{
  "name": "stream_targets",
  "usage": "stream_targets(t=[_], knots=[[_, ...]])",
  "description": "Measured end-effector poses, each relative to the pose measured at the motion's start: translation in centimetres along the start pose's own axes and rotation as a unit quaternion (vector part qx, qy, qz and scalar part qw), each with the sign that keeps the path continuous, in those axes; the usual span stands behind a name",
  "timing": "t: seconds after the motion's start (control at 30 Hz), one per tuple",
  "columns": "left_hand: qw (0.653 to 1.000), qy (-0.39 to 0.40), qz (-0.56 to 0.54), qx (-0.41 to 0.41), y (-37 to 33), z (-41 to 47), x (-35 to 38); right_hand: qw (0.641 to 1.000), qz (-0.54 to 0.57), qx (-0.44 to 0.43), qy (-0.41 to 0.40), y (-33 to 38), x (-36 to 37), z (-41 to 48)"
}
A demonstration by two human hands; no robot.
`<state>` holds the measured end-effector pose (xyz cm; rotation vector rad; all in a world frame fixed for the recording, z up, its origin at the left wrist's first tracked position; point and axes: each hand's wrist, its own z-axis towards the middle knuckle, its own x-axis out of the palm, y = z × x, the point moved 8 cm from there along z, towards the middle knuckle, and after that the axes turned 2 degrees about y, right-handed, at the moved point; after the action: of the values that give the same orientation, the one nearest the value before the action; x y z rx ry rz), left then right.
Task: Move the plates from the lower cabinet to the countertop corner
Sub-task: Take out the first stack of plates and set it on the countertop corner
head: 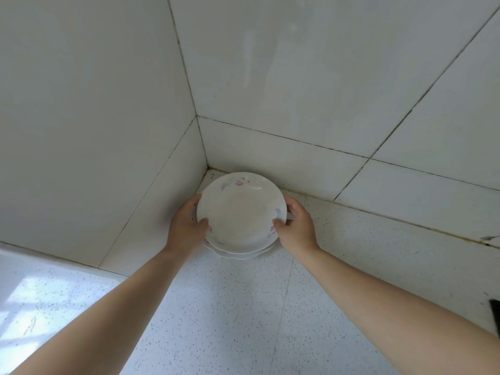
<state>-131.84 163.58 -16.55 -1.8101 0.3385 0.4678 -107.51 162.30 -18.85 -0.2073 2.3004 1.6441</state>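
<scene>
A stack of white plates (239,212) with faint pink and blue flower prints sits in the corner of the speckled countertop (243,307), close to both tiled walls. My left hand (186,223) grips the stack's left rim, thumb on top of the uppermost plate. My right hand (296,226) grips the right rim the same way. Edges of lower plates show under the top one at the front. I cannot tell whether the stack rests on the counter or hangs just above it.
White tiled walls (108,131) meet in the corner right behind the plates. The speckled countertop stretches toward me and to the right. A dark object (495,315) pokes in at the right edge. Sunlight falls on the counter at the lower left.
</scene>
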Motion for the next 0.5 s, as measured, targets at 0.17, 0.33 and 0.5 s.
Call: stream_targets(t=[0.17,0.33,0.5], knots=[[1.000,-0.004,-0.008,0.001,0.3,0.1,0.2,1.000,-0.007,0.000,-0.005,-0.3,0.0,0.3],[1.000,0.016,0.027,-0.001,0.9,0.2,0.5,1.000,-0.017,0.009,-0.003,-0.3,0.0,-0.1],[0.990,0.074,0.118,0.004,0.6,-0.1,0.9,0.998,-0.063,0.009,0.022,1.2,-0.2,-0.6]])
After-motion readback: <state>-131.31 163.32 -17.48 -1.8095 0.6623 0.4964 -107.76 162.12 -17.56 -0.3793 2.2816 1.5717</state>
